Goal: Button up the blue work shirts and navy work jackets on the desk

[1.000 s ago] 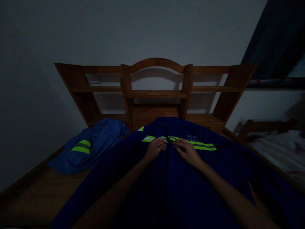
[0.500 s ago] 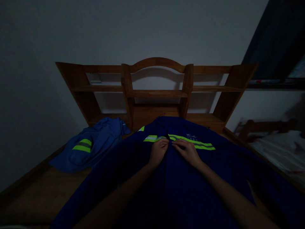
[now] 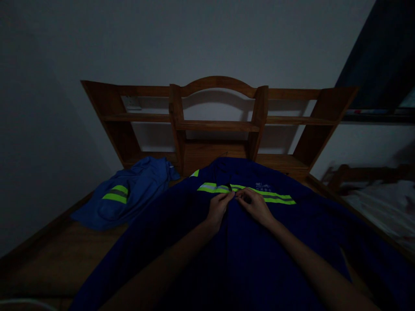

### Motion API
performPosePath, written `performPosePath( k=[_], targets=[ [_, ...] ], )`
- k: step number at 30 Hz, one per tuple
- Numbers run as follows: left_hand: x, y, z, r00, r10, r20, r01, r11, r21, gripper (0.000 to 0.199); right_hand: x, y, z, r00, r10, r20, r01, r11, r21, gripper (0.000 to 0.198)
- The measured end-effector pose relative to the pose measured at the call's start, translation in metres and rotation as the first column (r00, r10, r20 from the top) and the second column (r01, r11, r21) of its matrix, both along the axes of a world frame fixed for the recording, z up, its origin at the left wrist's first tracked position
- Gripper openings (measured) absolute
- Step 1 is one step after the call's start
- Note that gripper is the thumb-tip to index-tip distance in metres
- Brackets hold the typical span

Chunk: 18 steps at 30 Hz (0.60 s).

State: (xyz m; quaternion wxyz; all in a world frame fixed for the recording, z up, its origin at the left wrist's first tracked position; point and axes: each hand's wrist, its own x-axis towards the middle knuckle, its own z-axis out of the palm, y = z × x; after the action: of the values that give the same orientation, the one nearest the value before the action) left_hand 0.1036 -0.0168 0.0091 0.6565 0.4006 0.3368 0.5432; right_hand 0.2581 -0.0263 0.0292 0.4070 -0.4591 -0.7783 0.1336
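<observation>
A dark blue work jacket with yellow-green reflective bands lies spread out, its collar toward the shelf and its sleeves out to both sides. At the front opening, just below the chest band, my left hand pinches the jacket's edge. Close beside it on the right, my right hand has thumb and forefinger closed on the other side of the front placket. The fingertips of both hands nearly meet. Any button or zip between them is too dark and small to make out.
A lighter blue garment with a reflective band lies crumpled at left on the wooden tabletop. Behind stands a wooden shelf unit against the wall. At right are a wooden rail and pale sheeting.
My left hand has shifted slightly right, its thumb now extended toward the right fingertips. My right hand stays at the placket. The whole view has moved slightly.
</observation>
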Motion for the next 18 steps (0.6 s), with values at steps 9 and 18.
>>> performPosePath(
  k=[9,18],
  targets=[
    [0.0002,-0.001,0.0011,0.987,0.117,-0.113,-0.12,0.993,-0.021,0.024,-0.0013,-0.0021,0.0014,1.0,0.014,0.0,-0.014,1.0,-0.013,0.012],
    [0.0021,0.0006,-0.0043,0.959,0.182,-0.219,-0.188,0.982,-0.007,0.012,-0.0017,-0.0024,0.0018,1.0,0.024,0.013,-0.023,1.0,-0.009,0.013]
  ],
)
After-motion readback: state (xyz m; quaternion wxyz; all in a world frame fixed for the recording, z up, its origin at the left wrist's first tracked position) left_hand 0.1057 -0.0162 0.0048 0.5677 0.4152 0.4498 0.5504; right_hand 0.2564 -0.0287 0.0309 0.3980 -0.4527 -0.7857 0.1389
